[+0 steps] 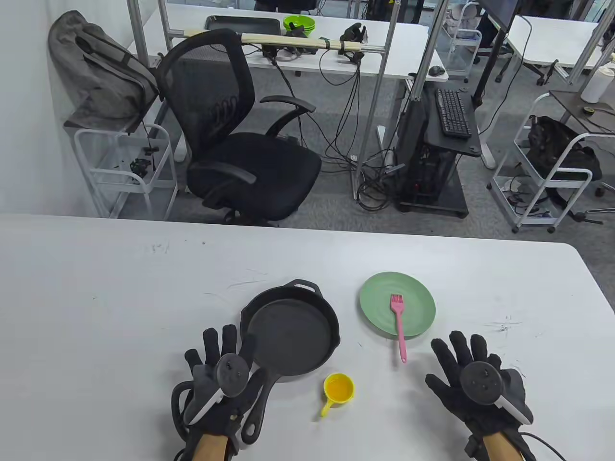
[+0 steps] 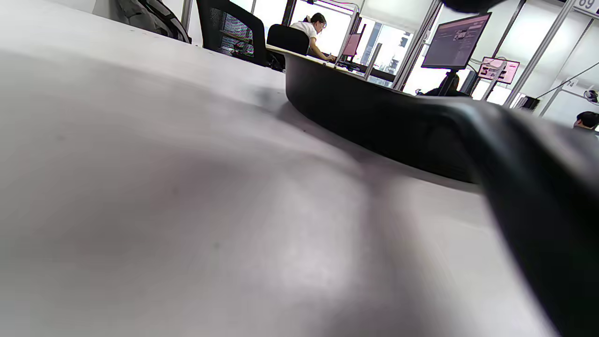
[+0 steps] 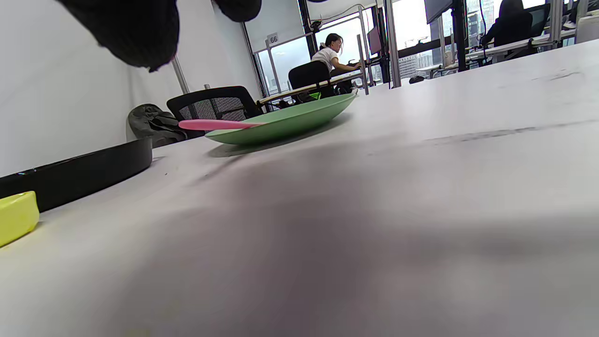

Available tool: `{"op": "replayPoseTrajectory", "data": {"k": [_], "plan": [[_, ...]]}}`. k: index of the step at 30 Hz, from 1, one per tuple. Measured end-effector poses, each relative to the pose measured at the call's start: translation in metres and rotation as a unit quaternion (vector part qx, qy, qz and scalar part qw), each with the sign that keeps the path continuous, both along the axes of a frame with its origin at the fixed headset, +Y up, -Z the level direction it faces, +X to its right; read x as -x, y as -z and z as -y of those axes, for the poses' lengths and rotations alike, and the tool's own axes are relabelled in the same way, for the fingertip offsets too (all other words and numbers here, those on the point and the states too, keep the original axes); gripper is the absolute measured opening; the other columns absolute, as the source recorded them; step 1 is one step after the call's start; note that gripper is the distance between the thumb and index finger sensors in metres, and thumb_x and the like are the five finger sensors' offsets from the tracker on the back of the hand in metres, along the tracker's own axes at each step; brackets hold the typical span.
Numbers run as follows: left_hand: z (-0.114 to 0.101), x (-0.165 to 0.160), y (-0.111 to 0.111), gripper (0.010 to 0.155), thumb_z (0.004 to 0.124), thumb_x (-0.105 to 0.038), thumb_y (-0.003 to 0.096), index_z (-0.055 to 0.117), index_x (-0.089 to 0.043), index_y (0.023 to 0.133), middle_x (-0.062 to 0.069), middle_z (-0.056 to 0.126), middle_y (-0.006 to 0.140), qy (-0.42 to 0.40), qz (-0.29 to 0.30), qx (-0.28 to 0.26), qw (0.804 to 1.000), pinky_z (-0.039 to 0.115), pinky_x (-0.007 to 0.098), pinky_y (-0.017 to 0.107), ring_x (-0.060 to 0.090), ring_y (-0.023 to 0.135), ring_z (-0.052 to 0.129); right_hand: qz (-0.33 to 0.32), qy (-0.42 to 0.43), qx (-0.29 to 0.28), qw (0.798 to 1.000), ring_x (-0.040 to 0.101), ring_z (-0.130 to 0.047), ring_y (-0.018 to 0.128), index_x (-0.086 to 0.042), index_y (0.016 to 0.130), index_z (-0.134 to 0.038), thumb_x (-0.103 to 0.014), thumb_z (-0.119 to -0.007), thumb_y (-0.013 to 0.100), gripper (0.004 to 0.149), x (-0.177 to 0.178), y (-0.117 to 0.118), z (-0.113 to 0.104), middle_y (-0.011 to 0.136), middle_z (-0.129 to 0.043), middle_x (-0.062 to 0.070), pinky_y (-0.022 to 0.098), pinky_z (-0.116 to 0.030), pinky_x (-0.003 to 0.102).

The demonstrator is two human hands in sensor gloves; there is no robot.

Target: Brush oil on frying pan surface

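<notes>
Both hands lie spread, palms down, at the near edge of the white tabletop (image 1: pixel 120 288), fingers splayed and grasping nothing. The left hand (image 1: pixel 218 379) sits just beside the pan (image 1: pixel 290 333), its fingertips reaching up along the pan's left rim, while the pan's handle (image 1: pixel 259 408) runs back close along the hand's right side; whether the glove touches the handle cannot be told. In the left wrist view the handle (image 2: pixel 538 187) looms dark at the right and the pan's wall (image 2: pixel 355 112) curves away ahead. Between the two hands, nearer the left, stands a small yellow cup (image 1: pixel 338 389) with yellow oil in it, its little handle pointing back toward the person; it stands just beside the pan's near rim. The right hand (image 1: pixel 473 379) rests well apart from the pan. Ahead of it and to its left lies a green plate (image 1: pixel 418 295) carrying a pink brush (image 1: pixel 398 326), bristles on the plate and pointing away, the handle overhanging the plate's near rim toward the right hand's thumb side. The right wrist view shows the plate (image 3: pixel 299 117) with the brush handle (image 3: pixel 210 124) sticking out over its edge, the pan (image 3: pixel 89 171) and a corner of the cup (image 3: pixel 16 215) at the left.
</notes>
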State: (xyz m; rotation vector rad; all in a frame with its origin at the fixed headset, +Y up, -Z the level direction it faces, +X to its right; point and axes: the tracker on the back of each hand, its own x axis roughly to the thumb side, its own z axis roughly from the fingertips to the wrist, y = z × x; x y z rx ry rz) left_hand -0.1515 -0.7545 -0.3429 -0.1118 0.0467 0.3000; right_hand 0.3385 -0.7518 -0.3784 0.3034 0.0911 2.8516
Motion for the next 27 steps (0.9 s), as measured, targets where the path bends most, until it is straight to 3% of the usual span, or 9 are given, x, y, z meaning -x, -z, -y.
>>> {"op": "replayPoseTrajectory", "data": {"k": [18,27], "plan": [[-0.006,-0.003,-0.002,0.076,0.058,-0.067,0.0582,0.020,-0.046,0.121,-0.005,0.003,0.131,-0.002,0.008,-0.023,1.000,0.000,0.064,0.076,0.033,0.116,-0.008,-0.005,0.007,-0.010,1.000,0.051,-0.005,0.110,-0.036,0.117,-0.023,-0.060,-0.066,0.059,0.076,-0.002,-0.001,-0.002,0.128,-0.015,0.015,0.071,-0.019,0.079],[-0.008,-0.002,-0.003,0.076,0.058,-0.067,0.0582,0.022,-0.045,0.122,-0.003,0.005,0.131,-0.008,0.011,-0.032,0.999,0.004,0.064,0.076,0.034,0.116,-0.006,-0.013,-0.003,-0.047,0.999,0.053,-0.027,0.111,-0.037,0.117,-0.028,-0.054,-0.072,0.059,0.075,-0.002,-0.003,-0.011,0.128,-0.028,0.017,0.075,-0.039,0.074]]}}
